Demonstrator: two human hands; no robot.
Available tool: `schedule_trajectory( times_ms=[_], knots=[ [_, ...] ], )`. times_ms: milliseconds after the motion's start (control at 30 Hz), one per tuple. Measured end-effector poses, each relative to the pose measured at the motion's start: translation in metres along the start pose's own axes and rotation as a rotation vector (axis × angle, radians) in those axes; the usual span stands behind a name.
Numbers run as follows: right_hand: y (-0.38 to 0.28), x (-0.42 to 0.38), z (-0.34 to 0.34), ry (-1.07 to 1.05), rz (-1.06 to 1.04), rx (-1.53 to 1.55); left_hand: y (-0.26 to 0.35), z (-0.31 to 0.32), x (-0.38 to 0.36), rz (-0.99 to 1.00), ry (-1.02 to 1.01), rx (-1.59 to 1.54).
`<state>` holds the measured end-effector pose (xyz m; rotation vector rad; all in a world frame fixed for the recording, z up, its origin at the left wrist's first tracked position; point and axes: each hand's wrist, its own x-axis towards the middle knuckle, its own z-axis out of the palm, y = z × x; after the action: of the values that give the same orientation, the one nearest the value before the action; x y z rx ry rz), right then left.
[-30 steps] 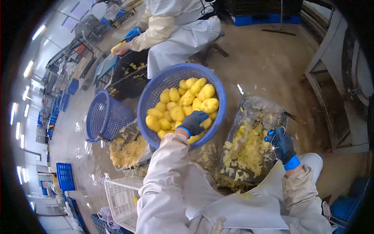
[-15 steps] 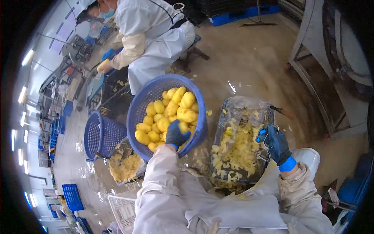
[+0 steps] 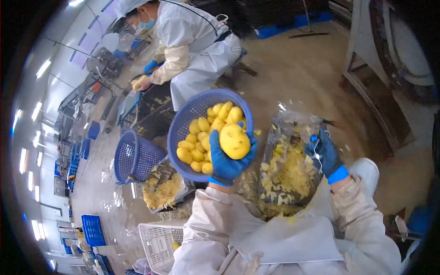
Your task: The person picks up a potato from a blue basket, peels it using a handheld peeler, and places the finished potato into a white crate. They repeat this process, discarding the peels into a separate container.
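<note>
In the head camera's view, just across from me, a worker's blue-gloved left hand (image 3: 228, 167) is gripping a large, rounded, yellow peeled potato (image 3: 234, 141), thumb and fingers wrapping its sides, in front of a round purple-blue perforated plastic basket (image 3: 183, 124). Smaller yellow peeled potatoes (image 3: 200, 137) are filling the basket behind it. The blue-gloved right hand (image 3: 329, 158) is closing its fingers around a thin metal wire-framed tool (image 3: 316, 156), partly hidden by the glove, near the right side of a dark tray draped in clear plastic (image 3: 297, 120). Pale yellow peelings (image 3: 291, 176) are lying heaped in that tray.

To the left of the full basket, a second blue perforated basket (image 3: 149, 158) is standing beside another heap of yellow shavings (image 3: 160, 192). A white slatted plastic basket (image 3: 158, 243) is sitting near the worker's left sleeve (image 3: 201, 229). Beyond the potatoes, a seated co-worker in white (image 3: 199, 50) is bending forward and holding a long yellow potato (image 3: 139, 83) over dark plastic crates (image 3: 153, 107).
</note>
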<state>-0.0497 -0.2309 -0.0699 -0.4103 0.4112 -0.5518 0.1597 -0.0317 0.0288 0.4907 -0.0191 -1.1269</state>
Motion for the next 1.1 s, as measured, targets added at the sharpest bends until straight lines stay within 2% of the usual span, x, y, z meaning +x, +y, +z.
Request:
schedule_trajectory(
  times_ms=[67,133,200,233,267,300,367,400,500,533,567,633,667,700,767,800,867,900,933,967,1033,1100],
  knots=[
    [0.0,-0.011,0.013,0.091,0.026,0.091,-0.036,0.003,-0.016,-0.075,0.001,-0.065],
    [0.0,-0.025,0.038,0.019,0.075,0.108,-0.07,0.007,-0.031,-0.152,0.034,-0.109],
    [0.015,-0.036,0.064,-0.065,-0.051,-0.003,-0.096,-0.009,-0.037,-0.254,-0.027,-0.178],
    [0.025,-0.041,0.074,-0.104,-0.149,-0.154,-0.106,-0.014,-0.04,-0.331,-0.084,-0.231],
    [0.033,-0.047,0.081,-0.146,-0.241,-0.304,-0.115,-0.004,-0.048,-0.317,0.035,-0.176],
    [0.037,-0.052,0.086,-0.139,-0.244,-0.307,-0.122,-0.003,-0.052,-0.325,0.034,-0.178],
    [0.042,-0.062,0.094,-0.189,-0.347,-0.915,-0.131,-0.001,-0.059,-0.336,0.012,-0.131],
    [0.036,-0.066,0.1,-0.187,-0.263,-0.877,-0.13,0.0,-0.062,-0.397,0.041,-0.109],
    [0.016,-0.018,0.04,0.022,-0.618,-1.057,-0.127,-0.012,-0.068,-0.512,-0.043,-0.084],
    [0.002,-0.01,0.029,0.119,-0.769,-1.115,-0.127,-0.008,-0.075,-0.445,-0.013,0.013],
    [0.001,-0.012,0.036,0.114,-0.779,-1.108,-0.123,-0.004,-0.075,-0.441,-0.018,0.022],
    [0.0,-0.039,0.053,-0.06,-0.399,-0.249,-0.124,-0.003,-0.078,-0.413,0.061,0.041],
    [0.012,-0.056,0.066,-0.092,-0.417,-0.447,-0.126,-0.01,-0.072,-0.432,0.089,0.003],
    [0.024,-0.068,0.076,-0.09,-0.424,-0.451,-0.129,-0.007,-0.069,-0.435,0.082,0.003],
    [0.039,-0.084,0.086,-0.136,-0.438,-0.848,-0.135,0.0,-0.069,-0.419,0.066,-0.075],
    [0.04,-0.075,0.077,-0.134,-0.438,-0.847,-0.138,0.002,-0.072,-0.393,0.086,0.004],
    [0.034,-0.043,0.052,0.05,-0.565,-0.916,-0.135,-0.005,-0.076,-0.465,0.055,0.044],
    [0.014,-0.032,0.042,0.041,-0.75,-1.102,-0.133,-0.007,-0.078,-0.535,0.017,0.083],
    [-0.002,-0.028,0.035,0.034,-0.938,-1.283,-0.134,-0.003,-0.082,-0.505,-0.014,0.122],
    [-0.003,-0.026,0.031,0.034,-0.944,-1.278,-0.132,-0.001,-0.083,-0.503,-0.016,0.129],
    [-0.007,-0.035,0.037,0.029,-0.403,-0.235,-0.135,0.0,-0.083,-0.401,0.048,0.165],
    [0.029,-0.051,0.049,-0.067,-0.528,-0.557,-0.142,0.002,-0.079,-0.354,0.108,0.194]
  ],
)
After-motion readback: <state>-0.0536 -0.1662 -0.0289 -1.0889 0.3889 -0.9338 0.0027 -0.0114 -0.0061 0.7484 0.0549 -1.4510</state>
